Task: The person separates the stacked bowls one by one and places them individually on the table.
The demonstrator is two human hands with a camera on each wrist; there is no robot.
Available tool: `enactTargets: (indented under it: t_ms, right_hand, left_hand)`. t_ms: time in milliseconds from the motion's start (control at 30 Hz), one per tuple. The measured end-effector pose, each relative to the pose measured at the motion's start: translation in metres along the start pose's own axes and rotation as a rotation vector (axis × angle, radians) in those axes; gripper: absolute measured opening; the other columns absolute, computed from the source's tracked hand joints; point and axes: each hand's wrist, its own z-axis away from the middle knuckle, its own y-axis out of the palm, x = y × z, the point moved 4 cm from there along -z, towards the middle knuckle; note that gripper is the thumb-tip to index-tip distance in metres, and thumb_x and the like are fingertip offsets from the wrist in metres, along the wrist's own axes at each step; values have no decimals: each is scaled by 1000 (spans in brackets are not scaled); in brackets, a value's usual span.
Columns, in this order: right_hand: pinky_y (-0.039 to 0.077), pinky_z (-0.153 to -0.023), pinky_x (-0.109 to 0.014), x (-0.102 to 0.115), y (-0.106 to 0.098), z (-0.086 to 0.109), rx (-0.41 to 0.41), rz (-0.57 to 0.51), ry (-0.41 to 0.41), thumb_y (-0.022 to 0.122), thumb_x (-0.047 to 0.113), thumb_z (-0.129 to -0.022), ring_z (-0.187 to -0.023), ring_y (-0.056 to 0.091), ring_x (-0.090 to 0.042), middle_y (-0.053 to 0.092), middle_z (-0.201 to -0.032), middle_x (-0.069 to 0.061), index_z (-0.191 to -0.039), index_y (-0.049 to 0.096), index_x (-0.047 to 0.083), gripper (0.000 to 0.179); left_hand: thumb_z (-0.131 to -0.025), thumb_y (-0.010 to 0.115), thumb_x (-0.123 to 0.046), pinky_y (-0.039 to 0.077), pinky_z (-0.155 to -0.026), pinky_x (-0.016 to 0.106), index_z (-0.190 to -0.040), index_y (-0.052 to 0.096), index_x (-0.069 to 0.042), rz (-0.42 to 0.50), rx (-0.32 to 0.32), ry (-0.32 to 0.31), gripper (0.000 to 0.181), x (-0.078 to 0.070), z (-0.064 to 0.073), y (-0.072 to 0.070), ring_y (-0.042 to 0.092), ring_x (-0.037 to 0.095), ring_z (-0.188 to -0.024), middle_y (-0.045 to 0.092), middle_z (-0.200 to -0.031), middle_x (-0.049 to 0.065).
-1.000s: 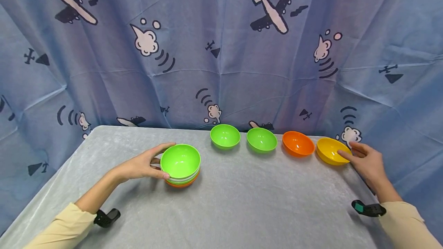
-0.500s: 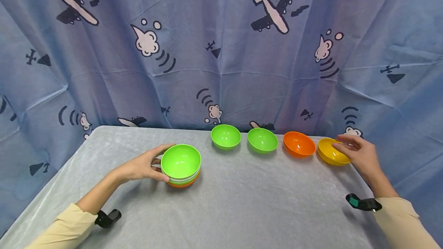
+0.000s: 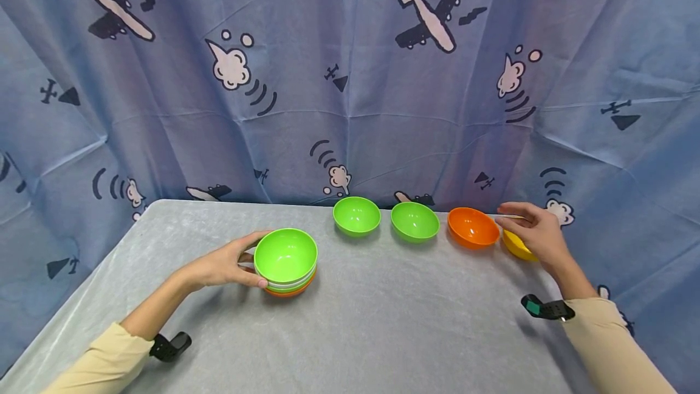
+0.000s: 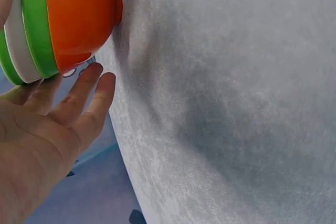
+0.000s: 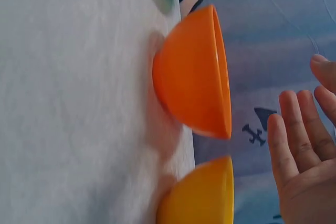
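Note:
My left hand (image 3: 226, 266) holds the side of a stack of nested bowls (image 3: 286, 257), thumb on the near side and fingers round the far side. The top bowl is green; white, green and orange ones show below it. In the left wrist view, the orange bottom bowl (image 4: 81, 19) is nearest the table. My right hand (image 3: 538, 239) is over the yellow bowl (image 3: 516, 247) and hides much of it. Its fingertips are close to the right rim of the orange bowl (image 3: 473, 228). In the right wrist view, the fingers (image 5: 296, 135) are extended and hold nothing.
Two single green bowls, a left one (image 3: 356, 217) and a right one (image 3: 414, 222), continue the row along the back of the grey cloth-covered table (image 3: 383, 321). Behind them hangs a blue curtain (image 3: 350, 78) printed with airplanes.
My right hand has risen off the yellow bowl and moved left toward the orange one. The yellow bowl stays in place. My left hand and the stack keep their position.

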Motion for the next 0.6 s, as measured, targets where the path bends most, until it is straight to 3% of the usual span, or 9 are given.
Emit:
enactTargets:
  t_ms: [200, 367, 600]
  right_hand:
    - [51, -79, -14, 7, 13, -8, 30, -40, -22, 73, 19, -97, -92, 65, 1, 66, -122, -15, -133, 59, -5, 45]
    - [50, -79, -12, 11, 21, -11, 39, -33, -26, 72, 22, -98, -93, 64, 3, 63, -126, -25, -133, 61, -4, 45]
    - [54, -82, -20, 22, 34, -12, 72, -138, -35, 73, 22, -97, -96, 66, -2, 65, -124, -15, -132, 59, -6, 47]
  left_hand:
    - [-85, 85, -14, 53, -91, 46, -160, 24, -8, 2, 4, -12, 97, 2, 0, 0, 51, 44, -128, 34, -153, 23]
    - [-85, 85, -15, 52, -94, 47, -161, 23, -8, -3, 10, -17, 98, 2, 0, 0, 48, 46, -130, 33, -154, 23]
    - [-86, 84, -16, 52, -95, 46, -161, 22, -8, -23, 12, -18, 97, 2, 1, 0, 47, 48, -131, 32, -155, 23]
